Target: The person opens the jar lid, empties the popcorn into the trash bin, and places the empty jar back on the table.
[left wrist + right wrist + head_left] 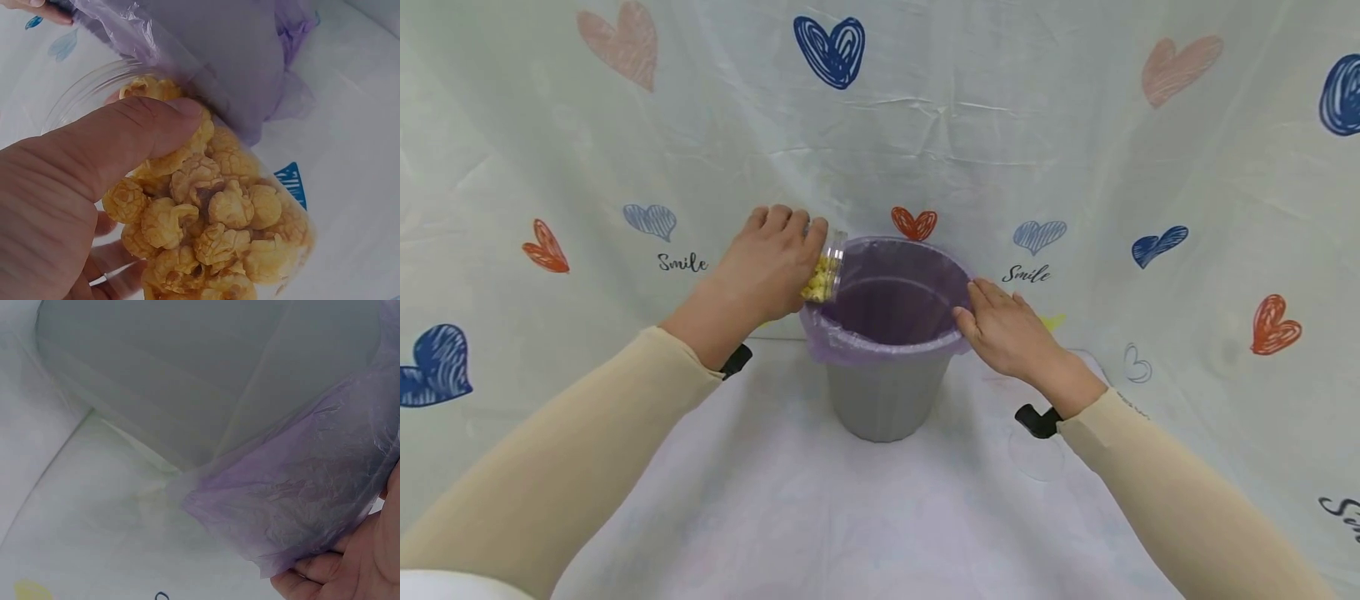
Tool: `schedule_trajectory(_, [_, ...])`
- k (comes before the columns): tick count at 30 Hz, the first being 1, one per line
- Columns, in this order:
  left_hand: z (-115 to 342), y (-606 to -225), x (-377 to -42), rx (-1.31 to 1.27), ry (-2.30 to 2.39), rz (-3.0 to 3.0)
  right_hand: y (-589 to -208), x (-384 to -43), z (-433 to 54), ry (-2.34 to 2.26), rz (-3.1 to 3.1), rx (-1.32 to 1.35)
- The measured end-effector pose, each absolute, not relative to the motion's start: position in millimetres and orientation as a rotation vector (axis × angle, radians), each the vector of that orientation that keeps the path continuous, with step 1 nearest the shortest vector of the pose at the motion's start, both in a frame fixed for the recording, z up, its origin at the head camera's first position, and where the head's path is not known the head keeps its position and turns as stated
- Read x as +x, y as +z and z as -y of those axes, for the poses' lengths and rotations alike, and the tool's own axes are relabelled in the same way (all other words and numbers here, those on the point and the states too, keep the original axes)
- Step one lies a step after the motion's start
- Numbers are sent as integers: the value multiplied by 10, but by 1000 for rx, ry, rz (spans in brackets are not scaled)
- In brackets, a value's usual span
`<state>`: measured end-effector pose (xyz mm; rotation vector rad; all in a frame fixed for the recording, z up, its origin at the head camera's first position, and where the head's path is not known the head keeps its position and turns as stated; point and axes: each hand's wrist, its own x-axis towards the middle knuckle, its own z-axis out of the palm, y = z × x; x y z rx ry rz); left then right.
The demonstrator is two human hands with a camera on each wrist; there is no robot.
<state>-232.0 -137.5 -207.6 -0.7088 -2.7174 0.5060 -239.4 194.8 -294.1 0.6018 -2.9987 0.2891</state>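
Note:
My left hand (775,260) grips a clear plastic jar (835,250) full of yellow popcorn (206,194). Its thumb presses across the jar's side near the mouth. The jar lies tipped over at the left rim of a grey bin (887,400), mouth toward the inside. A purple bag (850,346) lines this bin and folds over its rim. On the opposite side, my right hand (1011,333) rests at the rim with fingers fairly straight. In the right wrist view those fingers (322,565) touch the edge of the bag.
The bin stands on a whitish cloth (880,517). Behind it hangs a pale sheet (955,100) printed with hearts and the word Smile. A rounded white edge (460,583) shows at the lower left.

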Motion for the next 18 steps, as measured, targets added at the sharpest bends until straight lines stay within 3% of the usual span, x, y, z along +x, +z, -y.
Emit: schedule_trajectory(18, [1307,-2089,-2288,-703,600,2649,-2935,-2392,-1958,240,3002,601])
